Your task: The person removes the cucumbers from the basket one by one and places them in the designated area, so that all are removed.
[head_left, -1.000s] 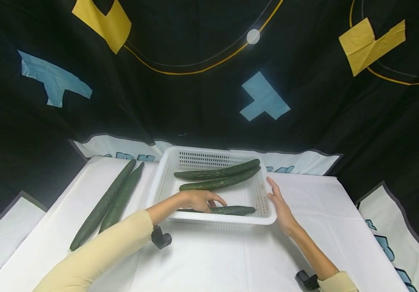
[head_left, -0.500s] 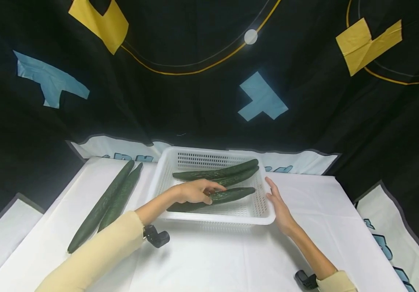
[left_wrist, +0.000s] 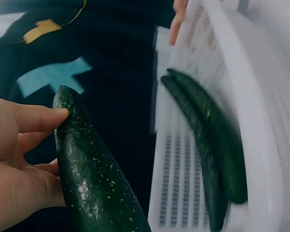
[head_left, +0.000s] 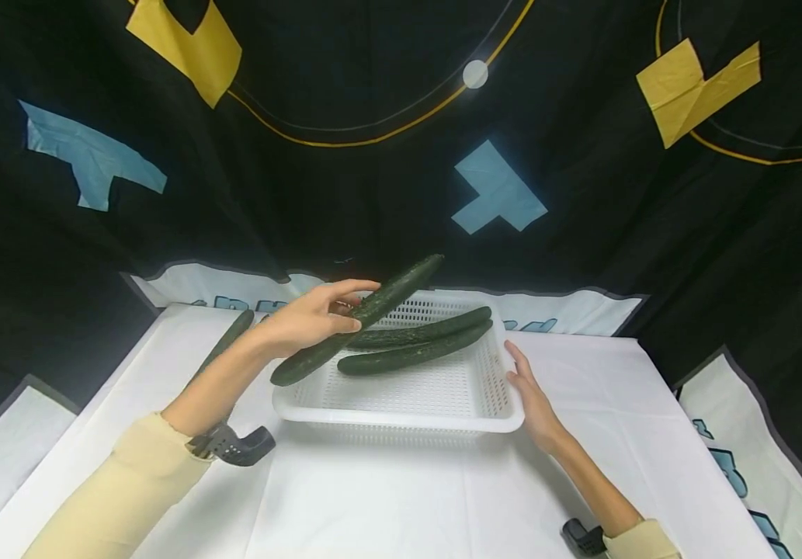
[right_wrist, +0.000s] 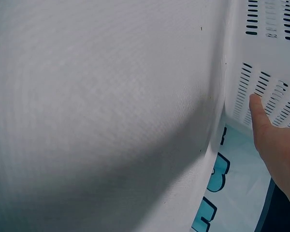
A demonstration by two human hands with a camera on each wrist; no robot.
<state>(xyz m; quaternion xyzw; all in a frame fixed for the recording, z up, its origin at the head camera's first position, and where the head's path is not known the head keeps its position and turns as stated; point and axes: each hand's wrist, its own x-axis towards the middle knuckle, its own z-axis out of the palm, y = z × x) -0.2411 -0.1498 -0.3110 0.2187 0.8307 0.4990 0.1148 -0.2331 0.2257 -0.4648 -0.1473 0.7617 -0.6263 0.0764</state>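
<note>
My left hand point(head_left: 315, 320) pinches a long dark-green cucumber point(head_left: 394, 291) between thumb and fingers, raised over the left part of a white perforated basket point(head_left: 401, 419). In the left wrist view the fingertips press against the speckled skin of this cucumber point(left_wrist: 94, 183). Two more cucumbers point(head_left: 414, 357) lie side by side inside the basket. At the basket's right wall is my right hand point(head_left: 540, 407); its index finger point(right_wrist: 259, 113) lies straight against the slotted side in the right wrist view.
Left of the basket, a cucumber point(head_left: 233, 330) on the white-covered table point(head_left: 387, 497) is partly hidden by my left forearm. Behind the table hangs a black cloth point(head_left: 345, 202) with yellow and blue patches.
The left hand has lifted the cucumber from the front of the basket, moving it up and left, with its far end now tilted upward. The right hand stays at the basket's side.
</note>
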